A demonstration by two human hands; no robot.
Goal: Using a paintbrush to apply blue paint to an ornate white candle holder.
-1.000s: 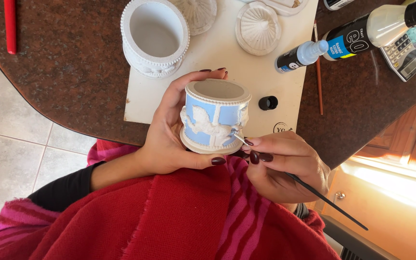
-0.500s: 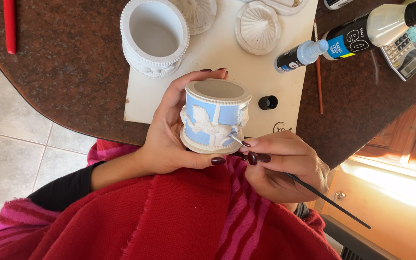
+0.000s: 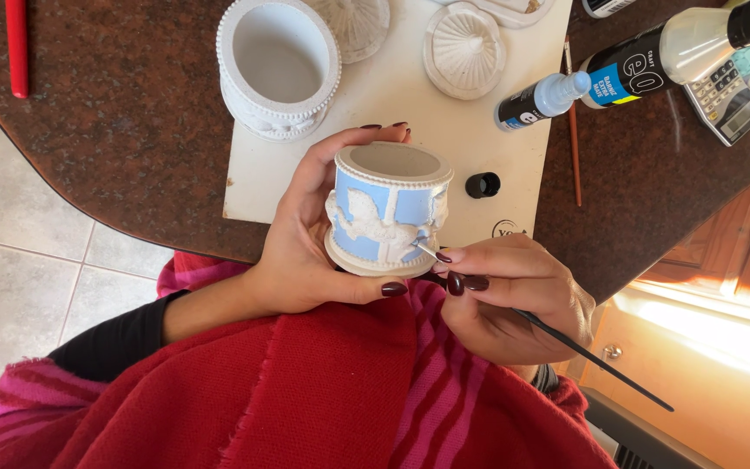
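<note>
Left grip (image 3: 305,252): I wrap it round the blue-and-white pot (image 3: 385,210).
Right grip (image 3: 514,300): I pinch the thin brush (image 3: 566,343), tip touching the pot's side.

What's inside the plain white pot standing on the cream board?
The white pot shows only bare white walls and floor; nothing lies inside. The near inner wall is hidden by its beaded rim. It stands on the cream board.

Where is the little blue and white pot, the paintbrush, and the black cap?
blue and white pot (image 3: 381,208), head view, on its blue side panel.
paintbrush (image 3: 596,358), head view, on the dark handle behind the right hand.
black cap (image 3: 483,184), head view, on its top.
</note>
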